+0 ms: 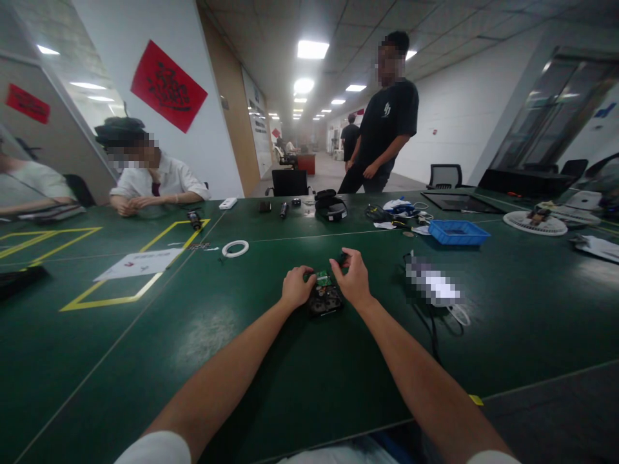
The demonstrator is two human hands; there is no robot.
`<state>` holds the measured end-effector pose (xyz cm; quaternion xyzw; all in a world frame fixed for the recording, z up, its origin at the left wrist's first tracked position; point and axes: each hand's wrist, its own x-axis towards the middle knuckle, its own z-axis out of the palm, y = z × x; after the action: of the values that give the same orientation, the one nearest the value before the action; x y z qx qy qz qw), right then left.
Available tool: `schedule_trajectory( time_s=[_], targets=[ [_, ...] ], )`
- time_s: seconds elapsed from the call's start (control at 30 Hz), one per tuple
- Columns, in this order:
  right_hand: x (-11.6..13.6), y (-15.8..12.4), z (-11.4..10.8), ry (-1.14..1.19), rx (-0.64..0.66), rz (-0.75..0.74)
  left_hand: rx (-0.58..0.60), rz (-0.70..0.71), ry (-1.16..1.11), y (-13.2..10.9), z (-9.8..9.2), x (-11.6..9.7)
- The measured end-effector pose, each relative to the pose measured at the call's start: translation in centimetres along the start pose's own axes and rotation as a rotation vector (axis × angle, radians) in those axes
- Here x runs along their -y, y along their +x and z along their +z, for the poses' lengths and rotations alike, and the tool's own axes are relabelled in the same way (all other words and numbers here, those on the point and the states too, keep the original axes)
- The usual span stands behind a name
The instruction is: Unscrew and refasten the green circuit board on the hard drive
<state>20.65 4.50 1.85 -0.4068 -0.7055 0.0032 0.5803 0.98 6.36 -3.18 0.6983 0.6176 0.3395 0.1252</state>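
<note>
An opened black device (325, 301) lies on the green table in front of me, its inner parts showing. At its far end sits a small green circuit board (323, 278). My left hand (296, 287) is closed at the left side of the board, thumb and fingertips gripping its edge. Just right of the device, my right hand (354, 278) is raised a little, with a small dark part (344, 260) pinched between thumb and fingers. What kind of part it is cannot be made out.
To the right are a blue tray (458, 240), a blurred-out phone-like object (435, 283) and cables. A white ring (235, 249) and a paper sheet (138, 263) lie left. A black case (331, 207) stands at the back. One person sits across the table; another stands behind it.
</note>
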Motion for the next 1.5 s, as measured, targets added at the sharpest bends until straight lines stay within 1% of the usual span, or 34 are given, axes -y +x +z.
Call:
schedule_trajectory(
  time_s=[0.13,0.3,0.4,0.57,0.8,1.0,1.07,1.2,1.37,1.5],
  targets=[
    [-0.1,-0.3,0.1,0.022,0.02,-0.03,-0.004,0.007,-0.001,0.0,0.0,0.0],
    [0.2,-0.2,0.6,0.107,-0.018,-0.039,-0.007,0.001,-0.001,-0.1,0.0,-0.2],
    [0.3,-0.2,0.6,0.049,-0.031,-0.04,-0.005,-0.009,0.002,-0.1,0.0,-0.2],
    [0.2,-0.1,0.0,-0.032,0.036,-0.108,-0.003,-0.002,-0.004,0.0,0.0,-0.2],
    [-0.1,0.0,0.2,0.031,-0.03,-0.053,0.001,-0.002,-0.01,-0.1,-0.1,-0.2],
    [0.7,0.1,-0.5,0.0,0.036,-0.072,-0.001,0.008,-0.012,-0.1,-0.2,-0.2],
    [0.9,0.2,-0.5,-0.002,0.023,-0.053,-0.003,0.01,-0.009,-0.1,-0.2,-0.2],
    [0.8,0.2,0.1,-0.003,-0.049,-0.003,-0.006,0.012,0.0,-0.2,-0.2,-0.3],
    [0.1,-0.1,0.5,0.073,0.006,-0.028,-0.005,-0.01,0.001,-0.2,-0.3,-0.5],
    [-0.1,-0.1,0.5,0.053,-0.012,0.002,0.003,-0.009,0.0,-0.2,-0.5,-0.6]
  ],
)
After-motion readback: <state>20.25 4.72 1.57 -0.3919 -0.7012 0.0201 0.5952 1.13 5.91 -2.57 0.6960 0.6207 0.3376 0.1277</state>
